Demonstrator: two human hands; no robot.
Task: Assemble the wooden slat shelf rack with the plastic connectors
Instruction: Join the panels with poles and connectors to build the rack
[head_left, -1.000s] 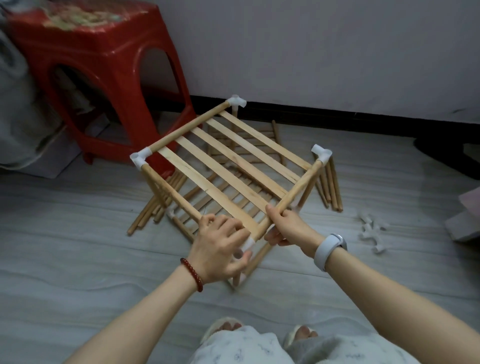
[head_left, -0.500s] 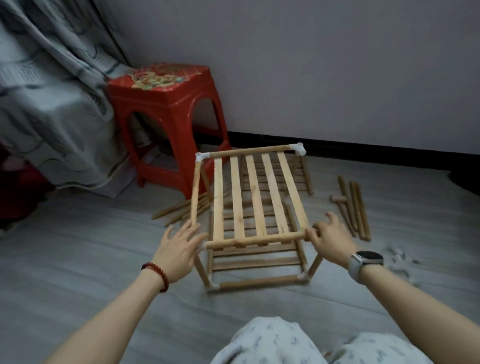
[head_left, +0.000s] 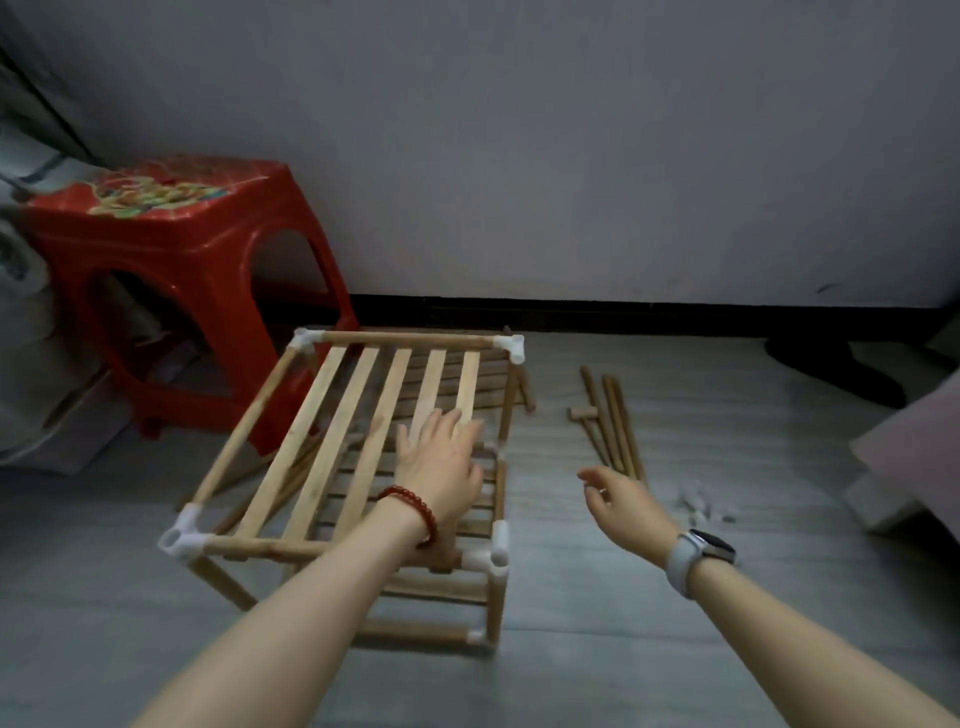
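The rack (head_left: 332, 457) stands on the floor (head_left: 597, 597) by the red stool (head_left: 171, 270). Her left hand (head_left: 441, 467) lies flat on the top slats, fingers straight, gripping nothing. Her right hand (head_left: 618, 499) hovers loose and empty beside the rack, near the spare rods (head_left: 613, 421) and white connectors (head_left: 706, 506).

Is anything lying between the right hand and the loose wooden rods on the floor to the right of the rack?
Nothing visible. The right hand hovers open over bare floor, with the loose rods just beyond its fingertips. The rack stands off to the left, under the left hand.
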